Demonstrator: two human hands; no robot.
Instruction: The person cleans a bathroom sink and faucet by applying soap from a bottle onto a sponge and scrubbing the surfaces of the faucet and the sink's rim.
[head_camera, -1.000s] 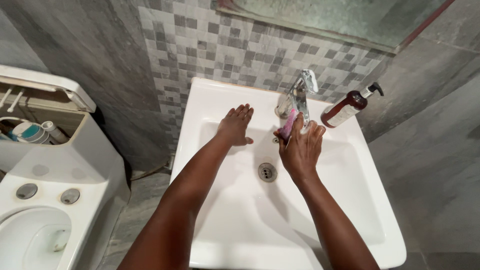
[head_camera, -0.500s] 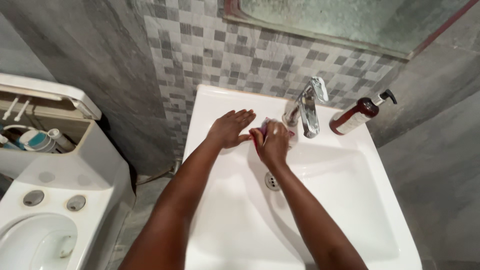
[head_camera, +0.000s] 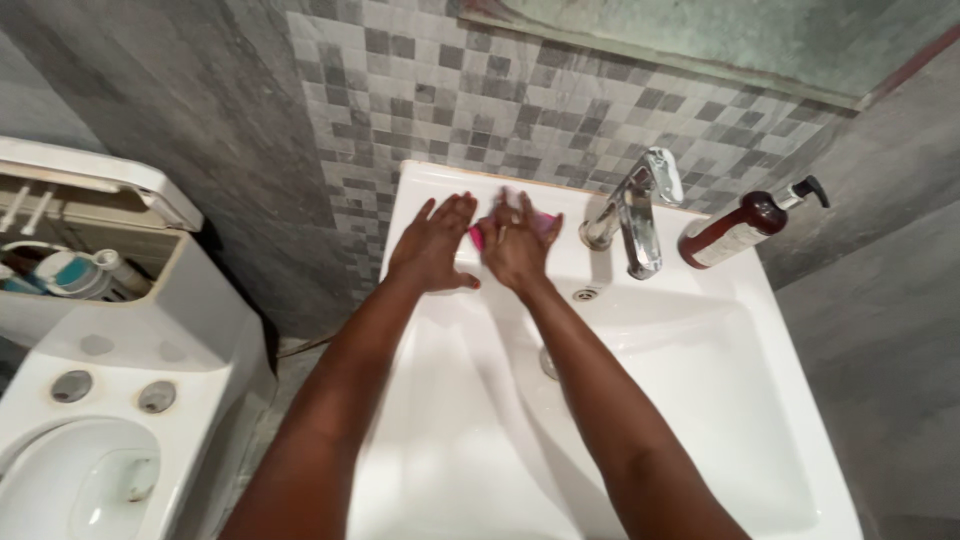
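Pink soap bar (head_camera: 478, 238) under the right hand (head_camera: 518, 245) on the white ceramic sink (head_camera: 440, 400) ledge.
Right hand, earlier beside the chrome tap (head_camera: 635, 215), now grasps it left of there; left hand (head_camera: 432, 245) lies flat, released.

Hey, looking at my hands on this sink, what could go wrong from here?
1. The pink thing under your right hand lies on the sink's smooth back ledge; it may slide into the basin.
2. The brown pump bottle leans tilted at the right rear corner and might topple if bumped.
3. The toilet tank beside your left hand sits open, lid raised; something knocked sideways could drop in.
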